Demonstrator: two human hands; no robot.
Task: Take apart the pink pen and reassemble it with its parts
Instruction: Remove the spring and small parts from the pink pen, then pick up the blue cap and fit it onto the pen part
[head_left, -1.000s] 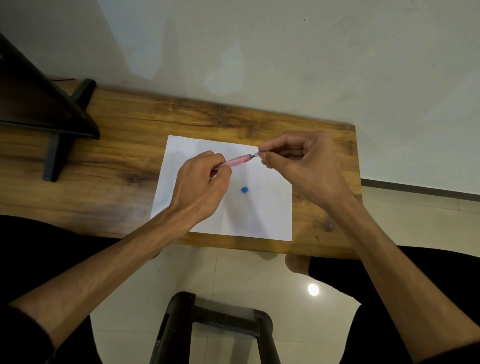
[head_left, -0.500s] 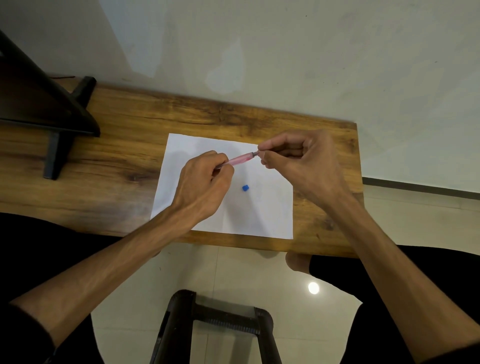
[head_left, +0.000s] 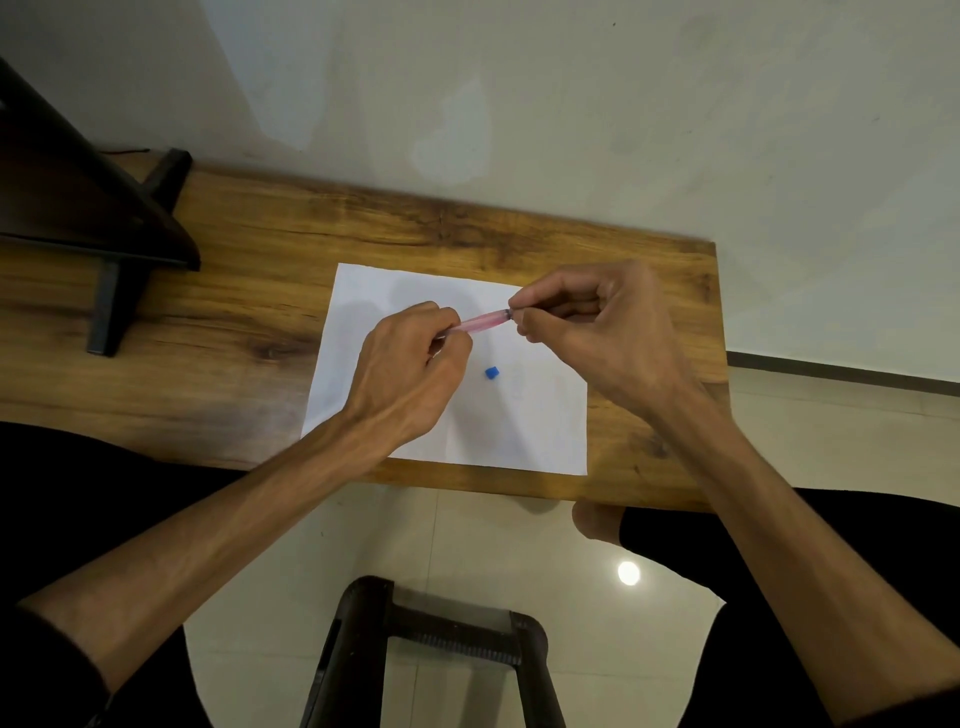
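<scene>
The pink pen (head_left: 482, 322) is held level above a white sheet of paper (head_left: 524, 431), its translucent barrel spanning the gap between my hands. My left hand (head_left: 410, 369) is closed around the barrel's left end. My right hand (head_left: 597, 332) pinches the dark tip end with thumb and forefinger. A small blue piece (head_left: 491, 372) lies on the paper just below the pen, apart from both hands. The pen's ends are hidden inside my fingers.
The paper lies on a wooden table (head_left: 249, 322) against a pale wall. A dark stand (head_left: 98, 218) occupies the table's left end. The table's right edge is close to my right hand. A dark stool frame (head_left: 431, 644) stands on the tiled floor below.
Both hands keep their hold on the pen in nearly the same place; the right fingers have shifted slightly at the tip end. The blue piece has not moved.
</scene>
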